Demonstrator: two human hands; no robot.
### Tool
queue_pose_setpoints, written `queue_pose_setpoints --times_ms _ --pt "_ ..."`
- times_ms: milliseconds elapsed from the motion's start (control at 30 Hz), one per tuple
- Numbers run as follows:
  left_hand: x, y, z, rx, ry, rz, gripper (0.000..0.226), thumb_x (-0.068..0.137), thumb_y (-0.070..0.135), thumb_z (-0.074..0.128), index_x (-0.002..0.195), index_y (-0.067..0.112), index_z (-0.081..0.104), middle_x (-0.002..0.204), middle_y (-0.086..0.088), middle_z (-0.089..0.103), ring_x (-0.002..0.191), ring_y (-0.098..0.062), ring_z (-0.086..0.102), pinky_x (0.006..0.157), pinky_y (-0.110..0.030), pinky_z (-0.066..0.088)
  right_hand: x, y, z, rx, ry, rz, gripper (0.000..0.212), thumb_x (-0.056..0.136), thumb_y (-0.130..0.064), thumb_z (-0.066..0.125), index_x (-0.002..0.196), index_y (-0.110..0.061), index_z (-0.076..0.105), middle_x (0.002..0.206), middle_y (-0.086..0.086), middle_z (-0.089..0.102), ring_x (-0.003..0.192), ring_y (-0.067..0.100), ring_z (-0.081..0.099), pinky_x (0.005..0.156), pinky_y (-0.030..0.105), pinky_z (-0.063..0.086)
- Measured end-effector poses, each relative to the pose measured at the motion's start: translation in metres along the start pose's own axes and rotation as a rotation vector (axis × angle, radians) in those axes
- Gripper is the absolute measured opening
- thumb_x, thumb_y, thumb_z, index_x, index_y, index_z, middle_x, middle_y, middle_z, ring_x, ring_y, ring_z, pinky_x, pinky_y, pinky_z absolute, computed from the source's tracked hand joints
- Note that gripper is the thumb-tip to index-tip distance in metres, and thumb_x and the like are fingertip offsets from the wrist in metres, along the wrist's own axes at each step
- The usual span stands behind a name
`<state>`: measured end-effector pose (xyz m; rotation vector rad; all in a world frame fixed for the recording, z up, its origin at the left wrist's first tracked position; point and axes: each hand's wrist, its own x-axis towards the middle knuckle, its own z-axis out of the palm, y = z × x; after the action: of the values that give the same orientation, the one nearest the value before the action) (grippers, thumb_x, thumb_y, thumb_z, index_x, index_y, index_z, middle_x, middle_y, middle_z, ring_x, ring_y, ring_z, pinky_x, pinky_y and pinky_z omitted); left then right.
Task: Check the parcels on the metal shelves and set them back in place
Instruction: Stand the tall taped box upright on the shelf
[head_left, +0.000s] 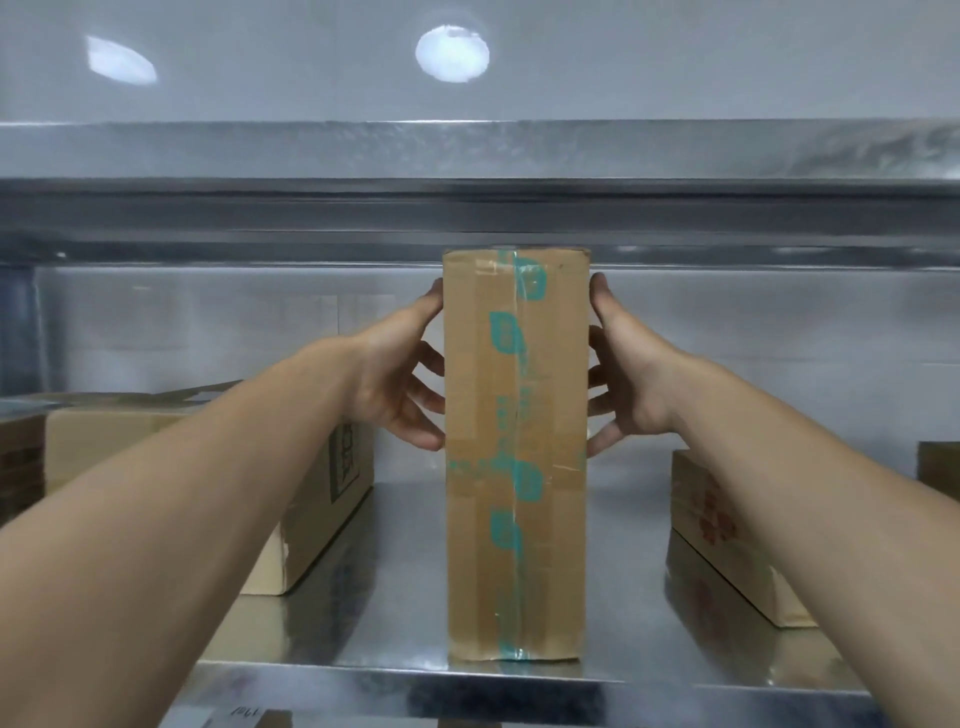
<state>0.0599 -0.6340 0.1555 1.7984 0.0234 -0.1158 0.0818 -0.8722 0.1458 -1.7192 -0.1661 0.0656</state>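
a tall, rectangular parcel (514, 457) of brown corrugated cardboard is stood upright near the front edge of the smooth, reflective metal shelf (395, 613). its front seam is sealed with glossy clear tape printed in teal. the parcel is braced between both hands: the left hand (400, 374) is pressed against its left side and the right hand (631, 374) against its right side, fingers spread wide. a flat carton (104, 447) is laid to the left and a red-printed carton (727, 551) to the right, both apart from the parcel.
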Motion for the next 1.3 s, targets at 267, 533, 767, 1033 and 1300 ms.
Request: queue_pose_setpoints --times_ms 267,533,767,1033,1300 --pt "-0.01 0.051 -0.005 0.057 0.044 0.107 0.088 0.086 0.08 0.05 0.129 0.003 0.055 0.093 -0.025 0.069 0.069 -0.041 0.073 0.075 -0.048 0.059 0.01 -0.048 -0.002 0.076 -0.064 0.063 0.089 0.07 -0.093 0.053 0.125 -0.024 0.057 0.118 0.02 0.062 0.118 0.05 0.062 0.09 0.08 0.043" --pt "-0.012 0.063 0.003 0.243 0.056 0.12 0.04 0.092 0.042 0.057 0.112 0.007 0.058 0.074 -0.019 0.065 0.058 -0.037 0.068 0.074 -0.046 0.06 0.008 -0.061 -0.003 -0.018 -0.156 0.06 0.037 0.087 -0.044 0.067 0.109 -0.015 0.06 0.108 0.017 0.068 0.108 0.044 0.069 0.097 0.076 0.044" --pt "-0.015 0.067 0.008 0.306 0.033 0.147 0.023 0.098 0.03 0.054 0.102 0.009 0.063 0.075 -0.015 0.069 0.068 -0.036 0.071 0.073 -0.048 0.06 0.0 -0.066 0.0 -0.052 -0.177 0.0 0.021 0.099 -0.033 0.061 0.095 -0.013 0.065 0.091 0.011 0.072 0.093 0.038 0.074 0.096 0.078 0.044" --pt "-0.016 0.063 0.007 0.297 0.054 0.175 0.022 0.096 0.03 0.055 0.105 0.011 0.06 0.076 -0.016 0.068 0.071 -0.038 0.071 0.085 -0.054 0.059 0.0 -0.067 0.0 -0.032 -0.183 -0.017 0.019 0.099 -0.031 0.06 0.087 -0.016 0.063 0.081 0.007 0.07 0.081 0.033 0.074 0.098 0.076 0.044" --pt "-0.019 0.064 0.009 0.284 0.058 0.162 0.028 0.092 0.036 0.055 0.104 0.012 0.05 0.061 -0.014 0.059 0.048 -0.034 0.062 0.093 -0.052 0.057 -0.001 -0.064 -0.003 -0.047 -0.196 -0.024 0.015 0.094 -0.031 0.065 0.097 -0.016 0.065 0.093 0.01 0.073 0.092 0.038 0.073 0.095 0.077 0.045"
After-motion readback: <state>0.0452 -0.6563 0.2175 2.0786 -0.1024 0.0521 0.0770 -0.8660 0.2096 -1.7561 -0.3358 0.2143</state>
